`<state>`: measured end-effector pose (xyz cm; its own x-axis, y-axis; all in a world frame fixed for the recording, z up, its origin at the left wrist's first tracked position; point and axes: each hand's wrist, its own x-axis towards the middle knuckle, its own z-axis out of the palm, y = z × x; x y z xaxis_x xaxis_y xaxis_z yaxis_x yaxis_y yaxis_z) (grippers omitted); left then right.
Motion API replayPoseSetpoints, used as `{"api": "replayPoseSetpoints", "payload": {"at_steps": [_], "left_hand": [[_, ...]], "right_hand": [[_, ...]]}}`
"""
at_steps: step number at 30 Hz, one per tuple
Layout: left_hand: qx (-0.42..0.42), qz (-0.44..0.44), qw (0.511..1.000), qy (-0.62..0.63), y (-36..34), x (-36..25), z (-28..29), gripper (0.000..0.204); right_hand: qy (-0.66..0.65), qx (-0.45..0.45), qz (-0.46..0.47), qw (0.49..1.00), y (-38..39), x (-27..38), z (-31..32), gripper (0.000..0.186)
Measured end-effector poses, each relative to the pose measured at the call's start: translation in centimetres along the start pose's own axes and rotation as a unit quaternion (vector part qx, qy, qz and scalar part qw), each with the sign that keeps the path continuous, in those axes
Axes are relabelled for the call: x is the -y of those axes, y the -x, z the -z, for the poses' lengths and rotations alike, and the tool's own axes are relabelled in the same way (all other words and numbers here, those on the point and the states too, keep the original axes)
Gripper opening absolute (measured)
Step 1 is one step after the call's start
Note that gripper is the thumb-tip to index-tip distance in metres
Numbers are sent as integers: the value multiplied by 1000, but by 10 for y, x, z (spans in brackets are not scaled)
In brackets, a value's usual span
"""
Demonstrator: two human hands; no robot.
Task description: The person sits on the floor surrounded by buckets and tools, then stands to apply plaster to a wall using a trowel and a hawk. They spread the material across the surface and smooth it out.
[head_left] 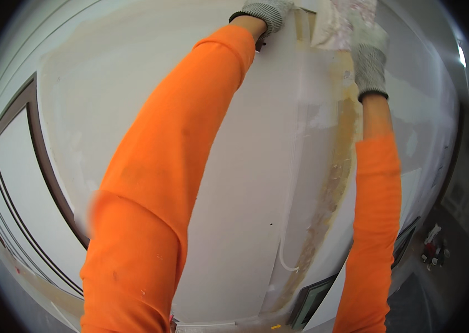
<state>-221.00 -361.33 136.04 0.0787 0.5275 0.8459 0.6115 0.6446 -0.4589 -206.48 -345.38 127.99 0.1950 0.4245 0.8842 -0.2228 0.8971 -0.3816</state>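
Both my arms, in orange sleeves, reach up along a pale wall surface (234, 183). My left hand (268, 15), in a grey knit glove, is at the top edge. Its fingers are cut off by the picture's rim, and a small dark thing (260, 45) shows under its wrist. My right hand (370, 53), gloved alike, is closed at a crumpled whitish cloth (334, 25) with pinkish marks. This cloth lies against the wall at the top of a yellow-brown seam strip (334, 177). The right fingertips are mostly hidden by it.
On the left are white panels (32, 172) with brown frames. A dark-framed pane (312, 299) leans low near the wall's foot. Several small items (434, 250) stand on the floor at the far right, and a bright light (461, 54) shines at upper right.
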Motion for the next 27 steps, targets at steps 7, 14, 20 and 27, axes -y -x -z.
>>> {"api": "replayPoseSetpoints", "payload": {"at_steps": [7,14,20,27], "left_hand": [[-32,12,985,167,123,-48,8,35],[129,438,722,519,528,-89,69,36],[184,621,473,597,719,-253,151,42],[7,694,583,421,706,-207,210,32]], "right_hand": [[-104,132,40,985,135,-76,59,34],[-159,381,14,911,422,-64,105,49],[-461,391,-673,426,612,-6,151,47],[-471,383,-763,224,649,46,139,48]]}}
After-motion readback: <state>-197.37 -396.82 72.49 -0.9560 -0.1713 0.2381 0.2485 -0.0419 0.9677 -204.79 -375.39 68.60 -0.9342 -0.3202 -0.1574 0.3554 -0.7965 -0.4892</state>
